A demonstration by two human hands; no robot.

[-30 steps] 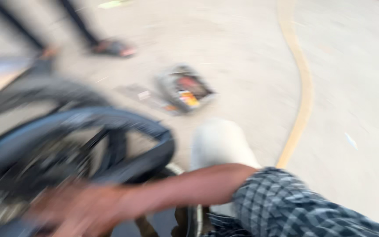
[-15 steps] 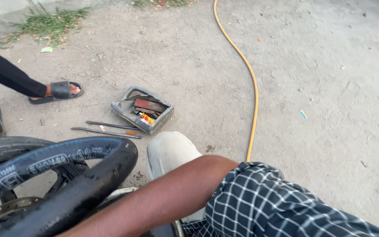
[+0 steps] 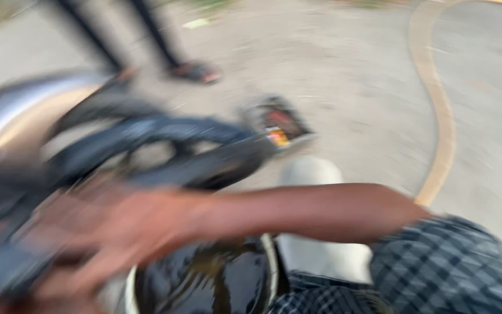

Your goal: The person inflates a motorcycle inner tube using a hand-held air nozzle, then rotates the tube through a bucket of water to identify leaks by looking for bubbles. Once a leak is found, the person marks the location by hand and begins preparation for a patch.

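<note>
One hand (image 3: pixel 106 232) lies just below the tyre (image 3: pixel 164 151).

1. Right arm (image 3: pixel 321 209) comes in from the lower right of the frame and stretches straight across toward the lower left, bare below a checked sleeve.
2. Right hand (image 3: pixel 117 232) sits at lower left, super blurred, fingers look spread but honestly can't tell the grip.
3. Left hand isn't visible.
</note>
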